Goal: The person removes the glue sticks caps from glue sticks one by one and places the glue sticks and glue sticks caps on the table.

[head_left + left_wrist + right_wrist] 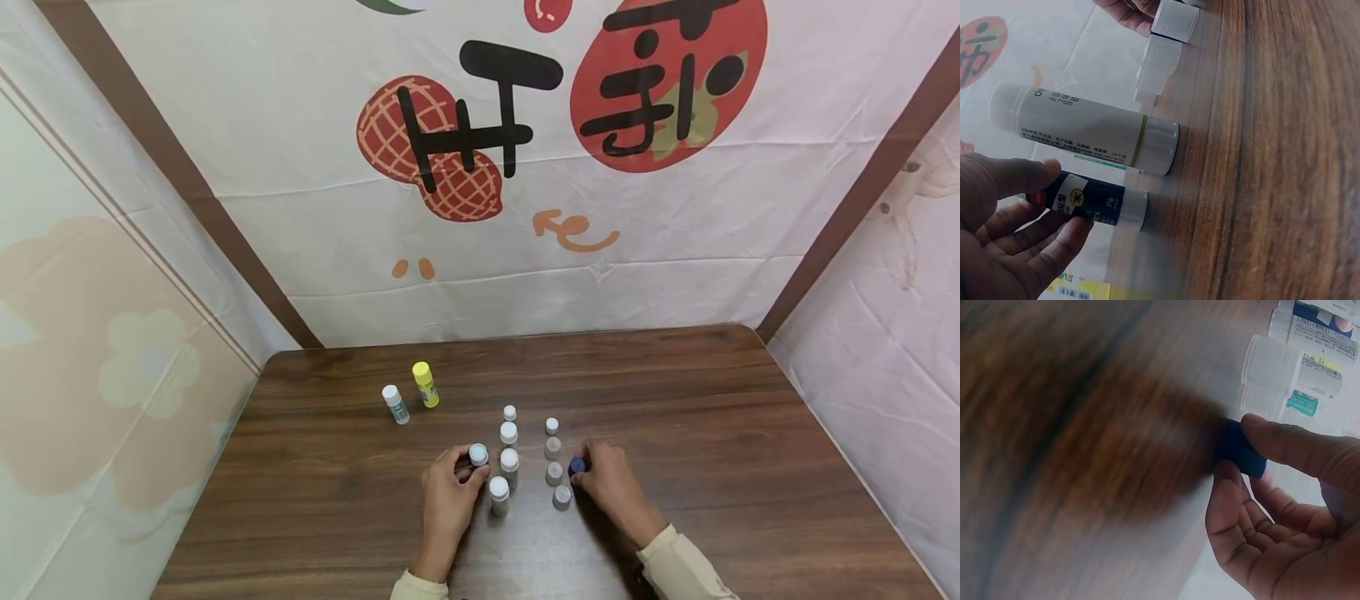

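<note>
My left hand (448,493) grips a glue stick (1088,201) with a dark blue label, thumb on one side and fingers on the other. It stands upright with its white base at the tabletop, its pale top (478,454) showing from above. Right beside it is a larger white glue stick (1085,128), one of several in a row. My right hand (611,482) pinches a small dark blue cap (1242,450) between thumb and fingers, down at the wood. Left of that cap runs a line of several caps, including a translucent one (1272,365) and a white one (552,426).
At the back left of the brown wooden table (322,467) stand a yellow glue stick (425,385) and a white-capped one with a teal label (396,405). Behind the table's far edge hangs a printed cloth (315,208).
</note>
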A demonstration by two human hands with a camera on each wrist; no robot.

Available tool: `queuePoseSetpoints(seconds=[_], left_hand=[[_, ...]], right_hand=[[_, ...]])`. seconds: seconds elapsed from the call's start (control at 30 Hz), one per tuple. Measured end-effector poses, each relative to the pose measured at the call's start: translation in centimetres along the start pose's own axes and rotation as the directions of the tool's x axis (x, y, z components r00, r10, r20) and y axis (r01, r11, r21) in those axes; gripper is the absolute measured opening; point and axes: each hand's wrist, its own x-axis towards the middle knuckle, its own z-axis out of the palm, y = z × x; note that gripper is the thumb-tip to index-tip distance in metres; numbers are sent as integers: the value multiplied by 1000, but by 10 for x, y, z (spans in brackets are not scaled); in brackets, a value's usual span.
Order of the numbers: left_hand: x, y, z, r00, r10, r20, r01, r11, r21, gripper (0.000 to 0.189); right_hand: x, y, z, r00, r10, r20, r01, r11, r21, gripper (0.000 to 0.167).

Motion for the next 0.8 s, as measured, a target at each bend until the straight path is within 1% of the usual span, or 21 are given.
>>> queuePoseSetpoints(seconds=[0.17,0.4,0.57,0.67,0.8], left_hand=[[0,-3,-1,1000,-2,1,2,1000,19,26],[-2,-6,-4,1000,10,24,-12,998,61,36],[-1,-3,-9,1000,-9,26,7,998,69,32],[0,-3,-14,1000,-25,-14,26,996,86,30],[6,-6,-22,993,-42,-106,56,990,130,25]], right_hand=[[0,0,1,1000,13,15,-14,1000,2,29],[-1,0,2,1000,16,23,-16,1000,3,29],[0,1,2,1000,7,24,-7,1000,15,29],[0,2,1,1000,8,27,-9,1000,10,29],[2,2,-1,999,22,36,-22,1000,5,29]])
